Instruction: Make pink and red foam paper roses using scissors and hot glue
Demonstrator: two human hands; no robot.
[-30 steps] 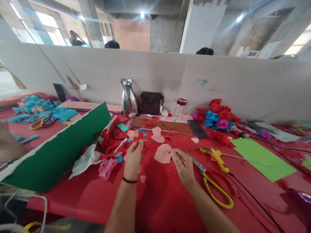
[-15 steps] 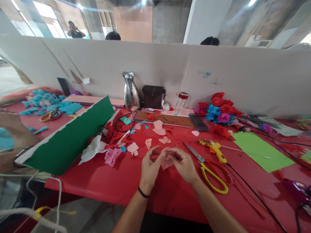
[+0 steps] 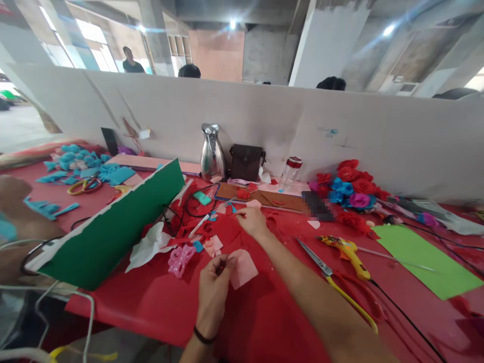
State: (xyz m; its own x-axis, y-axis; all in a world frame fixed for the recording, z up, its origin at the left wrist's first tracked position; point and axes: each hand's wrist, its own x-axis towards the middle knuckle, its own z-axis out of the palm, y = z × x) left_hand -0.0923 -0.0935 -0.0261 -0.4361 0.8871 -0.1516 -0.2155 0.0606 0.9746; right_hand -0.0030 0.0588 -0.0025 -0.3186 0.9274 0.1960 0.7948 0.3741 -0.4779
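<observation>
My left hand (image 3: 215,287) pinches a pale pink paper petal (image 3: 245,270) by its left edge, low over the red table. My right hand (image 3: 252,222) is farther forward, above the scraps, with its fingertips drawn together. Whether anything is between those fingertips is too small to make out. Just behind the right hand a pink paper piece (image 3: 254,203) shows in part. Left of the held petal lie more pink cut pieces (image 3: 214,245) and a pink plastic flower-shaped object (image 3: 181,261).
Scissors (image 3: 321,264) and a yellow glue gun (image 3: 348,252) with a cord lie to the right, near a green sheet (image 3: 427,259). A green board (image 3: 113,227) stands at left. Behind are a metal jug (image 3: 212,154), a glass bottle (image 3: 291,174) and paper flowers (image 3: 351,184). A co-worker's arm (image 3: 22,217) is at far left.
Both hands were together on the pink petal. My right hand has let go and moved forward over the scraps. My left hand keeps the petal and has moved slightly left and down.
</observation>
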